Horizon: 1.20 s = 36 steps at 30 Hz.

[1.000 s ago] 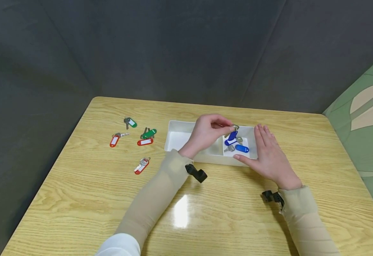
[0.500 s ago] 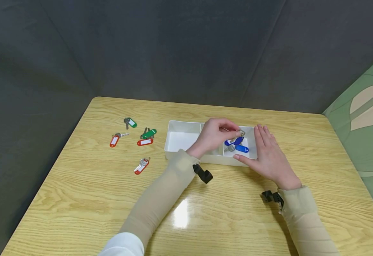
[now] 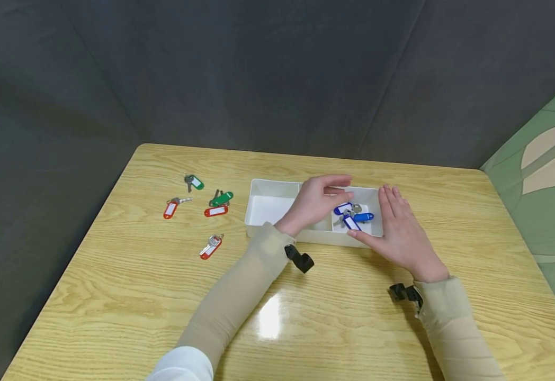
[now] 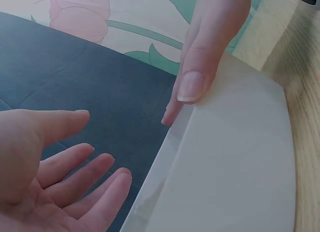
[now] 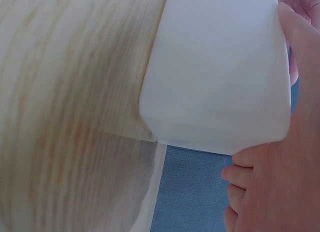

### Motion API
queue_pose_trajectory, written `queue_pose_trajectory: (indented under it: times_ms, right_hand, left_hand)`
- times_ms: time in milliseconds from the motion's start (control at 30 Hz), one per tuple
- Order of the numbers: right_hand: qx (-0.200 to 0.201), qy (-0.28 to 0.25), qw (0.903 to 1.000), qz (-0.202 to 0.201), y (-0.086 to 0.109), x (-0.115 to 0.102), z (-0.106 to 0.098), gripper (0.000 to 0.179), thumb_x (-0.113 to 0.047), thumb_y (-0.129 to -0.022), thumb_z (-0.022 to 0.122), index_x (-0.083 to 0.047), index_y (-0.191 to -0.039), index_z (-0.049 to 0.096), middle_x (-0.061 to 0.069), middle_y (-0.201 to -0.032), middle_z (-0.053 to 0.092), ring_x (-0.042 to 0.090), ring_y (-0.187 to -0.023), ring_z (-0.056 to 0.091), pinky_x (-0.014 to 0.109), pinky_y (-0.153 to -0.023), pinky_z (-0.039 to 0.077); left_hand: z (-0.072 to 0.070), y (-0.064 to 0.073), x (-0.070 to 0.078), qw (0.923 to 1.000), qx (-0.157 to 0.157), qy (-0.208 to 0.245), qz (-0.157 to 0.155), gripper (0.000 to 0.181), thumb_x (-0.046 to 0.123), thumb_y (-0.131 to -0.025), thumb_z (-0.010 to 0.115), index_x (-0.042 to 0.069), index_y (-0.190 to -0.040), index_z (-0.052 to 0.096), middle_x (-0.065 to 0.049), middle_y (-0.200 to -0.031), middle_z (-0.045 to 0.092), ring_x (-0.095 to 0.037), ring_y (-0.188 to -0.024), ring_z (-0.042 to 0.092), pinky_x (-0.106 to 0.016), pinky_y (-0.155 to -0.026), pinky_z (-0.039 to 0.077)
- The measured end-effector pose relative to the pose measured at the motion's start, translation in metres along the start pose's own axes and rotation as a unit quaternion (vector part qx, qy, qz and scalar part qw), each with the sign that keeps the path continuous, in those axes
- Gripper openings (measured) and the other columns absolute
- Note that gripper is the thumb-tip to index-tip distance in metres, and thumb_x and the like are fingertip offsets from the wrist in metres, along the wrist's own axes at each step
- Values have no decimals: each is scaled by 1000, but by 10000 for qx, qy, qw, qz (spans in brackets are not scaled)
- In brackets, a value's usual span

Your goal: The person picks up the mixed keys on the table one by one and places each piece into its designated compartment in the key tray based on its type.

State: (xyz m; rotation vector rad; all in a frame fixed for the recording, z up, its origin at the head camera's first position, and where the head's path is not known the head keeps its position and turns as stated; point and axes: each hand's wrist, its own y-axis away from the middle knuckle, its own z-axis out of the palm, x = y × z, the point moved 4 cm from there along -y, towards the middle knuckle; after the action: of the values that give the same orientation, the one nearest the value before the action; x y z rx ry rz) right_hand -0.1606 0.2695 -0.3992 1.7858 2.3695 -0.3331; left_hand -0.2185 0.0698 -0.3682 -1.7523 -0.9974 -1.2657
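Note:
A white divided box stands on the table. Its right compartment holds several keys with blue tags; a dark blue tag with a white label lies at the front of that heap. Just above the compartment, my left hand has its fingers and thumb apart, with nothing between them, as the left wrist view also shows. My right hand rests against the box's right end, fingers straight along the wall and thumb on the front rim. In the right wrist view, the box's outer wall hides the keys.
Left of the box lie keys with red tags, such as the nearest red-tagged key, and keys with green tags, such as the far green-tagged key. A dark curtain rises behind the wooden table.
My left hand has moved right over the compartment and let go of a key with a dark blue tag, which now lies on the others. My right hand has stayed in place.

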Motion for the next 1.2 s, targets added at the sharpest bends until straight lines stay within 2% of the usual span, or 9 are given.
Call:
queue_pose_trajectory:
  times_ms: [333,633,767,1200]
  right_hand:
    - [59,-10,10000,-59,0,-1,-1,115,-69,-91,61,8,-159,8,27,-165,7,39,-153,1,53,-121,5]
    - [76,-27,10000,-29,0,-1,-1,116,-69,-90,62,8,-159,9,27,-165,8,39,-153,1,53,-121,5]
    - [88,-58,9999,-46,1,-1,-1,116,-69,-90,62,8,-159,9,28,-165,7,41,-153,1,55,-121,5]
    - [111,-58,9999,-66,0,0,0,116,-68,-90,62,8,-159,9,28,-165,8,41,-152,2,53,-121,3]
  left_hand:
    - [-6,5,8,9995,81,-14,319,42,27,-97,73,9,-134,67,-5,-127,69,-8,-102,67,-20,-86,52]
    - [-14,11,14,9994,94,-31,344,40,29,-98,73,13,-134,68,3,-126,69,-6,-103,66,-21,-88,52]
    - [-18,13,15,9995,95,19,298,40,30,-98,72,13,-134,67,3,-127,69,-6,-104,65,-20,-89,52]
    - [-36,21,21,9986,233,201,435,39,29,-99,70,12,-135,67,1,-128,68,-8,-106,66,-23,-89,53]
